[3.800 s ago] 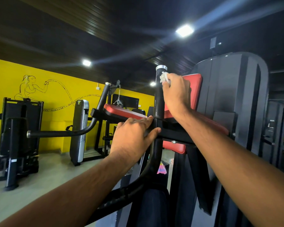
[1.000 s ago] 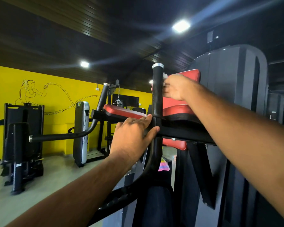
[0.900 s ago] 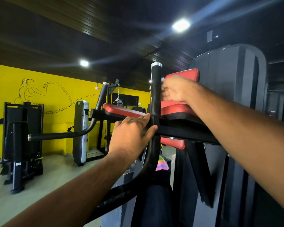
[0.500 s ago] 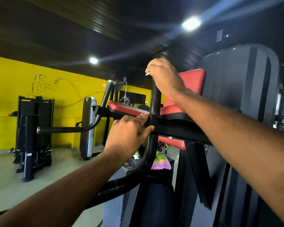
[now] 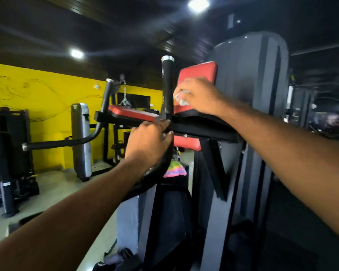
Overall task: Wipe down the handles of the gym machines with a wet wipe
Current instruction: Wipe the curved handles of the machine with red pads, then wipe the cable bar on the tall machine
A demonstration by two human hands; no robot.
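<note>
Head camera, yes. Where is the wipe [image 5: 181, 97]?
– Bunched up white in the right hand [image 5: 199, 96], pinched between the curled fingers and thumb. It sits just to the right of the upright black handle [image 5: 167, 89], about halfway down. Whether it touches the grip I cannot tell, because the picture is blurred there.
– And the other hand?
– The left hand [image 5: 148, 142] lies palm down on the black crossbar [image 5: 204, 132] where the handle meets it. Its fingers are stretched flat over the top and the thumb is spread against the curved tube below.
– What's behind?
– A red back pad [image 5: 199, 72] is right behind the right hand, and a red arm pad [image 5: 132, 113] lies to the left. Past that is a second handle [image 5: 107, 94], with a yellow wall [image 5: 51, 106] far off. A pink and green cloth [image 5: 174, 170] shows under the crossbar.
</note>
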